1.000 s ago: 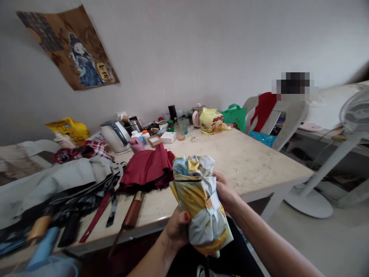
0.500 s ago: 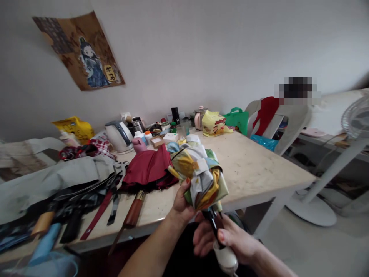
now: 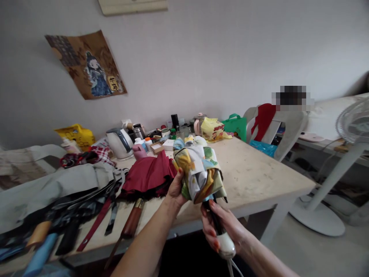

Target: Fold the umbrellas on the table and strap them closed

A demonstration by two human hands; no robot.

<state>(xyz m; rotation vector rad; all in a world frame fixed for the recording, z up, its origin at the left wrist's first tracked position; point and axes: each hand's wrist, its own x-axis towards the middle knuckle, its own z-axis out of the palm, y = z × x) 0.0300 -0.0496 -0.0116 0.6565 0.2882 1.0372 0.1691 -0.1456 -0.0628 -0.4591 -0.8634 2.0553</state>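
Patterned umbrella [image 3: 203, 175], bundled up in yellow, white and green, is held up in front of me, its canopy seen against the worktop [image 3: 253, 169] and its handle end nearer my body. My left grip [image 3: 176, 191] is closed on the left side of the canopy, thumb showing on the cloth; the fingers behind it are hidden. My right grip [image 3: 226, 223] is wrapped around the black shaft [image 3: 215, 217] where it meets the white handle [image 3: 226, 245], fingers curled in, and a cord [image 3: 230, 266] hangs from the end. A pale strap [image 3: 197, 166] lies across the cloth facing me; I cannot tell whether it is fastened.

Just left of the canopy, a dark red umbrella [image 3: 150, 175] lies on the worktop, its brown handle [image 3: 133, 221] pointing toward me over the near edge. Further left is a grey umbrella [image 3: 69, 182], with a tan handle [image 3: 39, 234] and a light blue handle [image 3: 42, 254] nearby. Behind stand a kettle [image 3: 118, 143] and a yellow packet [image 3: 212, 129], with a green bag [image 3: 235, 127] beside the packet.
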